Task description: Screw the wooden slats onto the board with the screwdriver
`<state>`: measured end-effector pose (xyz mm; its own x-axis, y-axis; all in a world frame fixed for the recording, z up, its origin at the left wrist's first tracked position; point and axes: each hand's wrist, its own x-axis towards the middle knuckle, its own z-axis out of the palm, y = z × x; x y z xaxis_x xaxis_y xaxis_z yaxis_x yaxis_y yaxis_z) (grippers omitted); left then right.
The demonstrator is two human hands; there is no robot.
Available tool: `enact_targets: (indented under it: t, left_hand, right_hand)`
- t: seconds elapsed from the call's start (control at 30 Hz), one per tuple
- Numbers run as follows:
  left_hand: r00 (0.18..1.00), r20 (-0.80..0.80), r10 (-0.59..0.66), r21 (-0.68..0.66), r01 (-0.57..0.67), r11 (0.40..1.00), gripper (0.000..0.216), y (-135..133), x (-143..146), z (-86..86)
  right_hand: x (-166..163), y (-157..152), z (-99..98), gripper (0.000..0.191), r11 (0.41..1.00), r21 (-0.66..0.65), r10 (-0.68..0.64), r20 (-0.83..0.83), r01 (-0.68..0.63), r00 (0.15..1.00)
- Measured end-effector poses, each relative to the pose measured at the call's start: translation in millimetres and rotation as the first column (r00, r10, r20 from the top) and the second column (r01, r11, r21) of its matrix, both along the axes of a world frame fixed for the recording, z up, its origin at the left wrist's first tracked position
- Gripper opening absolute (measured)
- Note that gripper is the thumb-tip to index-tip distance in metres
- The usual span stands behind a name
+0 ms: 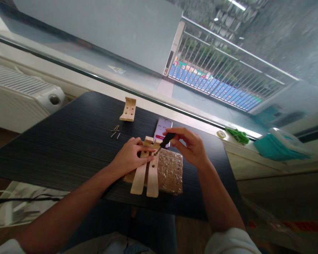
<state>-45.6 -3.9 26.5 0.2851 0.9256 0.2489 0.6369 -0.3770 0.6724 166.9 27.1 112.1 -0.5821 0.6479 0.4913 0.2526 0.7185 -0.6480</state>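
Note:
Two pale wooden slats (145, 176) lie side by side on a cork-like board wrapped in plastic (171, 173) on the dark table (69, 141). My left hand (131, 156) presses down on the slats with its fingers flat and spread. My right hand (189, 144) pinches a small black-handled screwdriver (164, 140), whose tip points down at the upper end of the slats. A phone (163, 127) with a lit screen lies just behind them.
A separate curved wooden piece (128, 109) with holes rests further back on the table. A few screws (115, 132) lie loose to its front left. A radiator (18, 95) stands at the left; a window sill with green and teal items (267, 143) at the right.

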Motion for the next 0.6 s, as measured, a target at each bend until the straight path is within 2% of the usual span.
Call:
enact_targets:
  t: [0.17,0.6]
  left_hand:
    - [1.0,-0.004,0.007,-0.005,-0.007,1.0,0.03,0.4,0.9,0.5]
    - [1.0,0.015,0.012,-0.005,-0.011,1.0,0.03,-0.2,1.2,1.3]
  right_hand:
    - [0.1,0.8,-5.5,0.029,0.996,-0.085,-0.012,-0.065,0.006,0.998]
    - [-1.8,3.6,-11.2,0.025,0.998,-0.045,-0.058,-0.094,0.054,0.994]
